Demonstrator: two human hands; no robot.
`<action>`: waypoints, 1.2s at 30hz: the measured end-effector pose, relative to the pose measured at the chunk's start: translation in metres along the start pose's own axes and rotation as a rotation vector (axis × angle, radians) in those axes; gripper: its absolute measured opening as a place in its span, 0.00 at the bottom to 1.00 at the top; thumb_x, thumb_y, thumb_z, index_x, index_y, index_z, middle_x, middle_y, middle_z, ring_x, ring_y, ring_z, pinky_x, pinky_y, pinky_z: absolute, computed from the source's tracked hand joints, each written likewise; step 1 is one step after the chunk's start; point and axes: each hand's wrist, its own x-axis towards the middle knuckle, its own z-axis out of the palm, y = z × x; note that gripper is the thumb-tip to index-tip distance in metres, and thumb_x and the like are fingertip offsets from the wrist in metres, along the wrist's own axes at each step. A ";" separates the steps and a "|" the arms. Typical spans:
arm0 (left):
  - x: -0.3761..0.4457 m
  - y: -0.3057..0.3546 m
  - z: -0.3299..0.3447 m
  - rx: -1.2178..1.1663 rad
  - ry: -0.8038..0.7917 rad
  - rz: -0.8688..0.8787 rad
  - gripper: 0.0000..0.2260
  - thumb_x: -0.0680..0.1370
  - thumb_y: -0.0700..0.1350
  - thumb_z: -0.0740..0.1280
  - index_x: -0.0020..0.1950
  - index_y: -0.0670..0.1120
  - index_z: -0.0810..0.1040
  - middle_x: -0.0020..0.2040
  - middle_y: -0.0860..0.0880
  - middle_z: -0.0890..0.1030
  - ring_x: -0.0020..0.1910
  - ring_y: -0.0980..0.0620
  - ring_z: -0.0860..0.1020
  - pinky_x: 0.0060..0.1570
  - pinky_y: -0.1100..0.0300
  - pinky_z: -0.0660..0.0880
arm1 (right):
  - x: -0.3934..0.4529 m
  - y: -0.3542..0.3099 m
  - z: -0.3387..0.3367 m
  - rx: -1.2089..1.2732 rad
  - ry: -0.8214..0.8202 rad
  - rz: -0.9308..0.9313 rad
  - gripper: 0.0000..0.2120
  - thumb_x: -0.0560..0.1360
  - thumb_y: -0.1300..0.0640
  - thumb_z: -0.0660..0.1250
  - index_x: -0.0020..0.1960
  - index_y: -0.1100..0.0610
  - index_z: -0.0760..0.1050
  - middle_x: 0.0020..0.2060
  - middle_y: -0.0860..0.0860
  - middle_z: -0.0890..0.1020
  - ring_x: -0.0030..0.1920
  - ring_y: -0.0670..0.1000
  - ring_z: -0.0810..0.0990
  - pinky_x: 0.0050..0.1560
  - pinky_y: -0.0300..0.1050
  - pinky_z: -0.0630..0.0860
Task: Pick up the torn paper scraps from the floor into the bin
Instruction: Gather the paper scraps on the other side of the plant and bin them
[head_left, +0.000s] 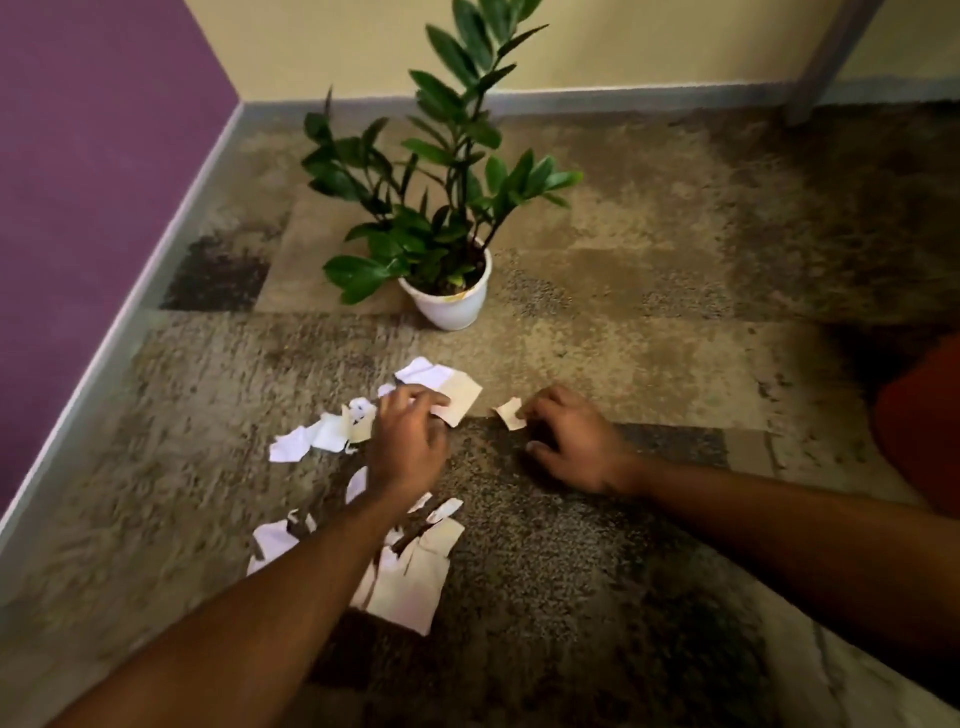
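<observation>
Left hand (408, 441) fingers pinch a tan scrap (460, 402); right hand (574, 439) fingers pinch a small scrap (510, 413) (both on carpet). More scraps (410, 569) lie below left fingers; plant pot (451, 306) beyond.

Dim, warm indoor light; carpet (649, 291) lit brightest mid-frame, darkening toward right and bottom edges. Soft motion blur over forearms and paper scraps (400, 577). Wide-angle bending of the skirting board (156, 234) at left. No glare.

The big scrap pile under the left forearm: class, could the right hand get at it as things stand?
Probably yes: the right hand, pinching a small scrap, has open carpet before the pile; only the left forearm partly covers it.
</observation>
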 end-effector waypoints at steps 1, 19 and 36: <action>-0.003 -0.014 -0.008 0.028 0.039 -0.038 0.15 0.71 0.41 0.63 0.55 0.50 0.79 0.57 0.48 0.76 0.60 0.44 0.71 0.60 0.47 0.72 | 0.007 -0.001 0.013 -0.030 0.003 0.003 0.24 0.77 0.48 0.70 0.70 0.53 0.71 0.68 0.54 0.72 0.70 0.56 0.71 0.69 0.46 0.68; -0.026 -0.177 -0.043 -0.380 0.101 -0.495 0.34 0.74 0.69 0.61 0.76 0.60 0.60 0.74 0.48 0.69 0.71 0.48 0.70 0.71 0.46 0.67 | 0.151 -0.079 0.106 0.079 0.055 -0.199 0.37 0.79 0.31 0.52 0.79 0.54 0.60 0.77 0.54 0.67 0.79 0.55 0.61 0.80 0.58 0.53; -0.118 -0.175 -0.072 -0.095 0.229 -0.405 0.28 0.79 0.65 0.52 0.71 0.49 0.71 0.70 0.48 0.72 0.71 0.47 0.68 0.69 0.41 0.65 | 0.154 -0.132 0.125 -0.031 -0.271 -0.503 0.31 0.80 0.30 0.50 0.76 0.44 0.67 0.79 0.51 0.63 0.79 0.56 0.59 0.77 0.66 0.56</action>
